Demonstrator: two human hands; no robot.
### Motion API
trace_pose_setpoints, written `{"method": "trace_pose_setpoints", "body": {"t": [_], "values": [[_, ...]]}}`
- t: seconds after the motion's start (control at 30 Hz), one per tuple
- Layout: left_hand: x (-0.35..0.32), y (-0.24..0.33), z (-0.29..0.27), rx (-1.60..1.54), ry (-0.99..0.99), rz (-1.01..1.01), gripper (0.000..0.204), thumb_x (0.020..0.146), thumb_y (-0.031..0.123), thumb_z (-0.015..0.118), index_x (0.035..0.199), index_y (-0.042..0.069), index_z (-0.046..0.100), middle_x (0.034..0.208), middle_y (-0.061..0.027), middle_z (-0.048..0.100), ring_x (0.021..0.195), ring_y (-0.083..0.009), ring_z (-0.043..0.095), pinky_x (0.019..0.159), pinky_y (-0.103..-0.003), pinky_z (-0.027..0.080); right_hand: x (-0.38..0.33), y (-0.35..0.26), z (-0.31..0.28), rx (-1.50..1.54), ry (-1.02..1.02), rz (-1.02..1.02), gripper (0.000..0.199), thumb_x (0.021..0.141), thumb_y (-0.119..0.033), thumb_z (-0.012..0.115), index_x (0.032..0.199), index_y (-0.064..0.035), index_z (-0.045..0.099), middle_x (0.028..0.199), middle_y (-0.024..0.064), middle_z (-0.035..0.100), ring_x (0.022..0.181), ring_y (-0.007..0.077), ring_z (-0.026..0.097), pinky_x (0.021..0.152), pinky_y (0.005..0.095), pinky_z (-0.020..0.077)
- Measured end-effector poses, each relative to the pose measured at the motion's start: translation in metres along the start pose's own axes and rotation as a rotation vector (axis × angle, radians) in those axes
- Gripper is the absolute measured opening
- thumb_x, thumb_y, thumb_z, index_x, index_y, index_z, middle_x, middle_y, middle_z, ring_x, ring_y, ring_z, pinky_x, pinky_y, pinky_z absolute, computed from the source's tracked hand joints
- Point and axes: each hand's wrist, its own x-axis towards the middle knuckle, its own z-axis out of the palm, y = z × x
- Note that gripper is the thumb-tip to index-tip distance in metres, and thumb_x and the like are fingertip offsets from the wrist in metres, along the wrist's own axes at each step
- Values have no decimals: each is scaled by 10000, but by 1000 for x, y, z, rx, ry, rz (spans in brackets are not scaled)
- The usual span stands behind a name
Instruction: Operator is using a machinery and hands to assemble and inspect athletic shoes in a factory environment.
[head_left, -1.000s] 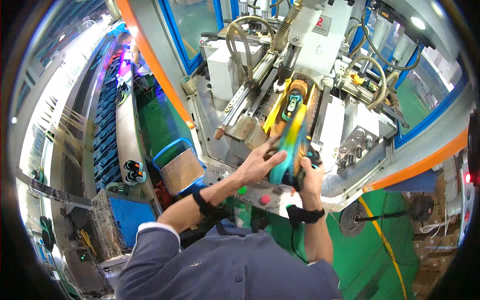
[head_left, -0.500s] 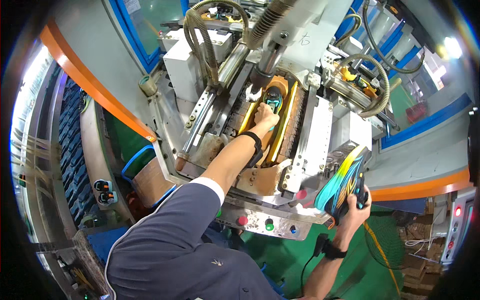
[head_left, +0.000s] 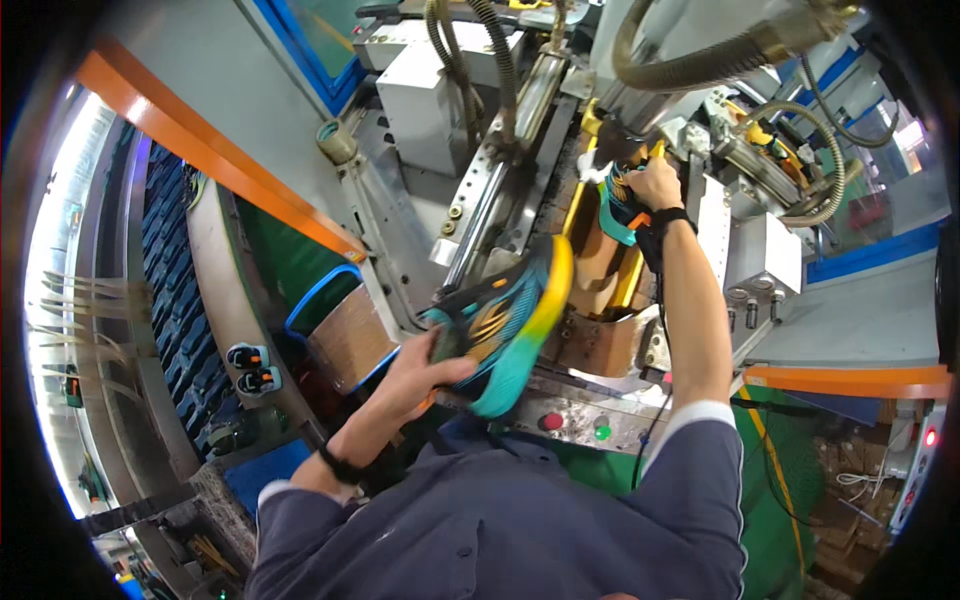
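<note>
A sneaker (head_left: 505, 325) with a dark upper and a teal-to-yellow sole is tilted in front of the press. My left hand (head_left: 420, 372) grips it, thumb across its side. Farther off, my right hand (head_left: 655, 186) is closed around a second sneaker (head_left: 617, 213), teal at one end with an orange patch. That sneaker is held under the dark press head (head_left: 618, 147), over the yellow-edged mould (head_left: 628, 282). My right fingers hide part of it, and I cannot tell whether it touches the mould.
Metal guide rods (head_left: 490, 240) and a thick ribbed hose (head_left: 720, 65) flank the press. Coloured push buttons (head_left: 602, 432) line its front edge. An orange-edged guard (head_left: 200, 140) curves along the left. Beyond a blue-rimmed bin (head_left: 350, 335), small shoes (head_left: 255, 370) sit on a ledge.
My left hand has come out of the press and back towards me, with a sneaker in it. My right hand has moved from the right side into the press with its sneaker.
</note>
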Motion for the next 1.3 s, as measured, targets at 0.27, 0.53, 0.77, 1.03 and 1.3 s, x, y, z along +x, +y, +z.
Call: {"method": "trace_pose_setpoints", "body": {"t": [0.27,0.53,0.77,1.03,1.3], "values": [[-129,-51,-73,-250,591,304,406,814,81,659,1183,-36,536,1026,-109,657,836,-187,669,719,-289,542,-15,-4,74,11,173,69,574,768,-260,693,1161,29,390,1011,273,629,942,420,633,811,477,518],[-169,-106,-44,-387,951,274,259,852,153,653,1066,33,570,869,-43,665,663,-153,656,511,-242,502,-302,-31,52,503,141,-931,191,774,-54,611,964,-45,590,883,139,606,867,318,601,730,398,506],[-177,-128,-26,-425,747,244,308,840,46,634,1128,-10,541,992,-98,656,836,-206,682,697,-335,579,-371,27,224,436,-265,-822,140,792,-109,612,927,-76,594,972,129,574,952,316,574,770,414,501],[-178,-118,-11,-307,776,272,301,840,71,625,1114,-36,559,956,-98,678,744,-174,689,569,-255,560,-359,33,228,525,-396,-712,218,827,-171,601,1022,-79,573,1069,142,554,995,341,569,794,437,499],[-184,-141,-34,-437,779,283,357,829,32,638,1154,-67,527,1008,-141,661,844,-213,690,723,-331,593,-187,-53,-122,730,657,-634,374,853,-177,686,1141,25,558,1032,101,626,908,151,594,798,300,469]]}}
